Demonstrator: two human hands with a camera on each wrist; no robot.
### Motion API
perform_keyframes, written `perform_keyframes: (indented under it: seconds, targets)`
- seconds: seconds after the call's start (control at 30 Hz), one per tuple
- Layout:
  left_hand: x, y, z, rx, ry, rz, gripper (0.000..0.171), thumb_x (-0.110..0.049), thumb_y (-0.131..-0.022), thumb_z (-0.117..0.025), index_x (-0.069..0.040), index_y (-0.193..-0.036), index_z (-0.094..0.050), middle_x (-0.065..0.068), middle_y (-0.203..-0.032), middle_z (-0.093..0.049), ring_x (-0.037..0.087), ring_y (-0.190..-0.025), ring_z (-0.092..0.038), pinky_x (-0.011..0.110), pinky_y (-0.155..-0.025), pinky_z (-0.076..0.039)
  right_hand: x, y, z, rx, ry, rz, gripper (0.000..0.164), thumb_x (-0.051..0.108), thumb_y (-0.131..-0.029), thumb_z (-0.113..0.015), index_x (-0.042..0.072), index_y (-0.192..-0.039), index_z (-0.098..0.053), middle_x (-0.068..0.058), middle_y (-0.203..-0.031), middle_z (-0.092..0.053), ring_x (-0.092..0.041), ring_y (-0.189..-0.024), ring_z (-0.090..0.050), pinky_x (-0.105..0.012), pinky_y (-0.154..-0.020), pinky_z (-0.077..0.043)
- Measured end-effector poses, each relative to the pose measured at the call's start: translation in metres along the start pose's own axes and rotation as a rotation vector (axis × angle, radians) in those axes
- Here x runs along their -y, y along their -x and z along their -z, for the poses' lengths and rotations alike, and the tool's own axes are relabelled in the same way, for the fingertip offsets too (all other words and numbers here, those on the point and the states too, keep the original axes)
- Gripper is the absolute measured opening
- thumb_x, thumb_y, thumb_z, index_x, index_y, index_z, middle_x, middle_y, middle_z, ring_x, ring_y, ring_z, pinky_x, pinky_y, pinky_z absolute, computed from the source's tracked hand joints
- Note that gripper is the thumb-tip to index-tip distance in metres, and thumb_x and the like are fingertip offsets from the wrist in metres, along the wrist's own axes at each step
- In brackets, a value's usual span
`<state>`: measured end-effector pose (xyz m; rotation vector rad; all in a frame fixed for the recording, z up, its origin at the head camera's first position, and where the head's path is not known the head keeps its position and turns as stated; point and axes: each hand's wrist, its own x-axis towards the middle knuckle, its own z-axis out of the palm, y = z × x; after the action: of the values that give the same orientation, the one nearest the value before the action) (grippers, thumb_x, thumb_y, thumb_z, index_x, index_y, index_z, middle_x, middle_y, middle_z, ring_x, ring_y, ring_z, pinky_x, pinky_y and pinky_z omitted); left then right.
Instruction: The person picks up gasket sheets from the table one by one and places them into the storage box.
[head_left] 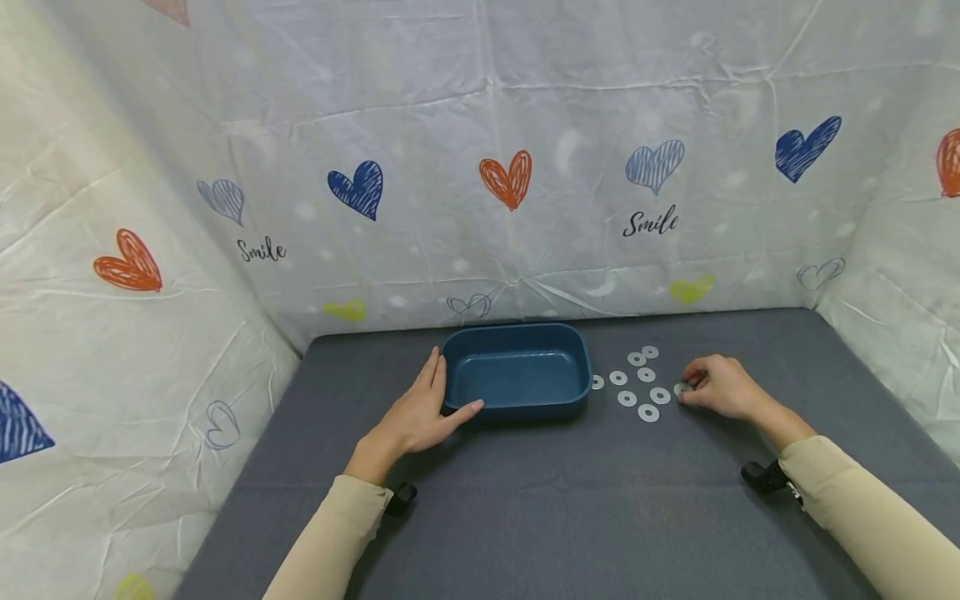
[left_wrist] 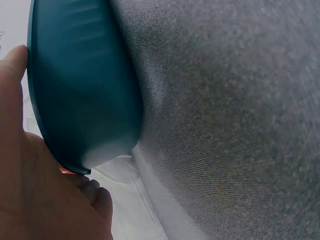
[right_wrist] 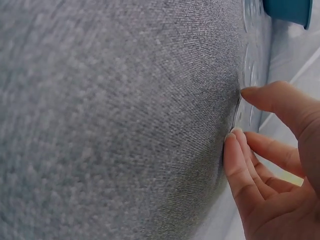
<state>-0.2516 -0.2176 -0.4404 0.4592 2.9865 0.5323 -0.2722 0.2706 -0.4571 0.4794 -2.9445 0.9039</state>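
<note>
A dark blue rectangular plastic bin (head_left: 517, 412) stands on the grey cloth-covered table. My left hand (head_left: 422, 410) rests against its left end, fingers extended along the outer wall and thumb on the front rim. In the left wrist view the thumb touches the rim of the bin (left_wrist: 85, 85). To the right of the bin lie several flat, pale ring-shaped washers (head_left: 648, 412). My right hand (head_left: 722, 387) is at the rightmost washer (head_left: 679, 389), thumb and fingertips at its edges, down at the cloth. Fingers partly hide that washer.
The grey table (head_left: 570, 508) stretches in front of the bin and both forearms. A white curtain (head_left: 420, 100) printed with hearts hangs behind the table and along both sides. A dark wrist device (head_left: 763, 477) sits at the right cuff.
</note>
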Motion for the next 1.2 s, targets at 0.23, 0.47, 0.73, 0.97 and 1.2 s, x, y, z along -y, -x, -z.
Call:
perform_keyframes:
  seconds: [0.23, 0.47, 0.73, 0.97, 1.2]
  targets:
    - [-0.001, 0.000, -0.001, 0.002, -0.025, 0.006, 0.118, -0.087, -0.090, -0.035, -0.002, -0.163, 0.001, 0.011, -0.171, 0.012, 0.032, -0.157, -0.011, 0.054, -0.121, -0.027, -0.002, -0.003, -0.001, 0.003, 0.023, 0.010, 0.021, 0.014, -0.083, -0.083, -0.003, -0.090, -0.073, -0.007, -0.082, -0.071, -0.019, -0.073, -0.065, -0.037, -0.067, -0.052]
    - [-0.004, -0.001, 0.001, 0.000, -0.012, 0.005, 0.119, -0.085, -0.090, -0.040, 0.000, -0.163, 0.000, 0.015, -0.171, 0.009, 0.034, -0.157, -0.011, 0.055, -0.121, -0.026, -0.002, -0.006, -0.002, 0.003, 0.054, 0.007, 0.018, 0.014, -0.082, -0.081, 0.000, -0.084, -0.070, -0.006, -0.080, -0.070, -0.018, -0.072, -0.062, -0.037, -0.067, -0.052]
    - [-0.002, -0.003, 0.000, 0.028, -0.009, 0.025, 0.121, -0.089, -0.088, -0.036, -0.002, -0.163, 0.002, 0.011, -0.171, 0.014, 0.031, -0.157, -0.008, 0.053, -0.122, -0.025, 0.001, -0.007, -0.003, 0.020, 0.056, 0.004, 0.019, 0.013, -0.082, -0.080, 0.000, -0.084, -0.067, -0.005, -0.076, -0.067, -0.015, -0.067, -0.059, -0.034, -0.062, -0.050]
    - [-0.003, -0.003, 0.005, 0.017, 0.003, 0.025, 0.121, -0.089, -0.088, -0.037, -0.003, -0.163, 0.002, 0.010, -0.171, 0.014, 0.032, -0.157, -0.009, 0.054, -0.121, -0.025, 0.006, -0.009, 0.000, 0.004, 0.108, 0.052, 0.013, 0.010, -0.081, -0.079, 0.001, -0.081, -0.070, -0.003, -0.073, -0.065, -0.014, -0.062, -0.057, -0.035, -0.061, -0.050]
    - [-0.003, 0.000, 0.003, 0.030, -0.002, 0.032, 0.121, -0.087, -0.088, -0.038, -0.002, -0.163, 0.002, 0.011, -0.171, 0.014, 0.035, -0.157, -0.011, 0.056, -0.120, -0.027, 0.009, -0.006, 0.003, -0.046, 0.118, 0.072, 0.012, 0.010, -0.080, -0.079, 0.000, -0.084, -0.073, -0.004, -0.075, -0.069, -0.015, -0.066, -0.061, -0.037, -0.063, -0.053]
